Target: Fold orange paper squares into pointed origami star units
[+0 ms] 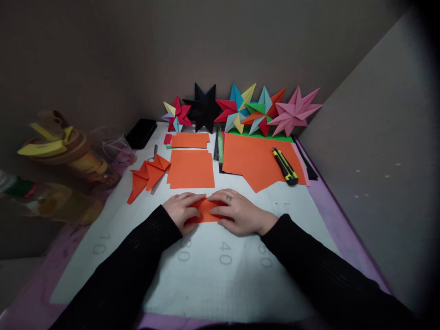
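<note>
A small piece of orange paper (pixel 207 211) lies on the white mat between my hands, its top edge under my fingertips. My left hand (pixel 182 211) grips its left side, fingers bent and thumb low on the sheet. From the right, my right hand (pixel 242 213) holds the other side, fingertips pressed on the paper. My fingers hide both ends, so how it is folded there I cannot tell. Just beyond is a stack of orange paper squares (pixel 191 169). Folded orange paper pieces (pixel 149 174) rest to the left of it.
Behind, a black-and-yellow utility knife (pixel 284 166) lies on large orange sheets (pixel 254 156). Several paper stars, one of them pink (pixel 296 112), lean against the wall. At left are a black phone (pixel 141 133), a lidded cup (pixel 82 156) and a bottle (pixel 51 199).
</note>
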The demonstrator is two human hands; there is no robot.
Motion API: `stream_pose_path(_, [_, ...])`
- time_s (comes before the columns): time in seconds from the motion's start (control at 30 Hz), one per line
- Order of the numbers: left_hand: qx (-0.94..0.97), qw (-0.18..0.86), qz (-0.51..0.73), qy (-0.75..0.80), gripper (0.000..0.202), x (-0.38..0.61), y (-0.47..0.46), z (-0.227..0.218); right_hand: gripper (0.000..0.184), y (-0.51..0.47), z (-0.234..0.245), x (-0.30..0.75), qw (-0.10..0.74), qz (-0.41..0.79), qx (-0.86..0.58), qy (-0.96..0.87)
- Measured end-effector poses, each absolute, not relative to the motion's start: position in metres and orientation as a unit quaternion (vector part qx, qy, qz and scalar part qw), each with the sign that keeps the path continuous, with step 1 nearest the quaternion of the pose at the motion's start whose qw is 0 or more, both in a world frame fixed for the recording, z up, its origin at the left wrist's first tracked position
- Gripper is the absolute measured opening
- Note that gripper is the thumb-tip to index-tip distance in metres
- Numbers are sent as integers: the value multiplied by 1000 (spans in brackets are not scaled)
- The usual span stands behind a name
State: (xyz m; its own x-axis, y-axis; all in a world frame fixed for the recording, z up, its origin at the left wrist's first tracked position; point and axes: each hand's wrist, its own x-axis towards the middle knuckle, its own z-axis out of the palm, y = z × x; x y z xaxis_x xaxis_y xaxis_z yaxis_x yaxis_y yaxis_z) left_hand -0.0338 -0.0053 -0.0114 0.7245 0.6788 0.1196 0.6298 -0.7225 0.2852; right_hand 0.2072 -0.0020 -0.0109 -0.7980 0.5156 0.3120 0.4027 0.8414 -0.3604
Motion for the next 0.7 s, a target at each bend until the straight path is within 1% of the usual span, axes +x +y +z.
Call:
stream_pose_path(0.13, [921, 113, 103, 358, 17, -34, -6, -11, 26, -2, -11, 207, 205, 142, -243, -938])
stream_pose_path(0.2, [921, 111, 98, 359, 17, -34, -6, -10, 29, -1, -12, 208, 220, 150, -240, -934])
stream_pose_path(0.27, [921, 105, 92, 362, 18, -34, -6, -9, 35, 2, -13, 211, 264, 165, -245, -918])
stream_pose_path(0.33, [921, 101, 88, 365, 18, -34, -6, -8, 38, 4, -14, 216, 327, 173, -265, -891])
stream_pose_path(0.4, [922, 101, 87, 363, 19, -34, -5, -7, 34, 7, -16, 221, 370, 167, -287, -868])
stream_pose_path(0.43, [922, 102, 88, 362, 19, -34, -5, -7, 32, 7, -17, 223, 375, 164, -291, -865])
stream_pose_path(0.57, [923, 105, 86, 361, 18, -35, -4, -6, 28, 5, -17, 223, 316, 162, -270, -895])
stream_pose_path(0.7, [922, 108, 86, 363, 19, -34, -4, -6, 26, -3, -11, 212, 262, 122, -258, -922])
